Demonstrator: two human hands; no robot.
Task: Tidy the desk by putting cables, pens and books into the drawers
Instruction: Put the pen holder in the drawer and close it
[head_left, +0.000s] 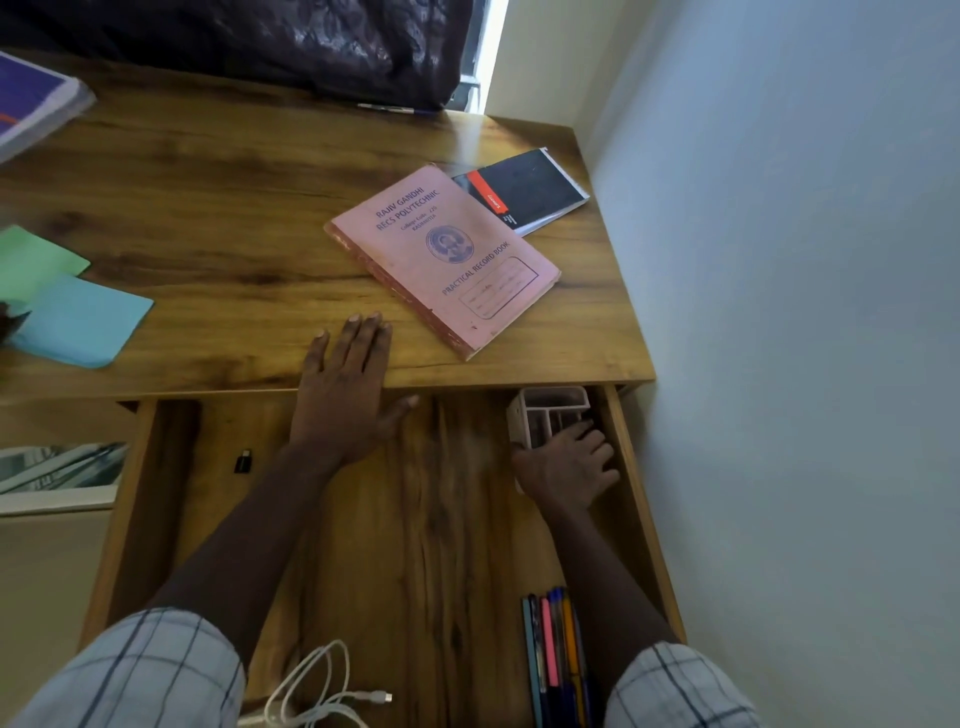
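The wooden drawer (415, 519) stands pulled out below the desk (234, 208). My left hand (345, 389) lies flat with straight fingers on the desk's front edge. My right hand (569, 467) grips a white pen organiser (550, 410) in the drawer's far right corner. Several coloured pens (553, 654) lie at the drawer's near right, a white cable (322, 691) at the near middle, a small black adapter (242, 461) at the left. A pink record book (447, 257) and a black notebook (524, 189) lie on the desk's right side.
Green paper (36, 260) and blue paper (83, 322) lie at the desk's left. A purple book stack (31, 104) sits at the far left corner. A pen (389, 108) lies at the back under a dark curtain. A wall (805, 312) bounds the right.
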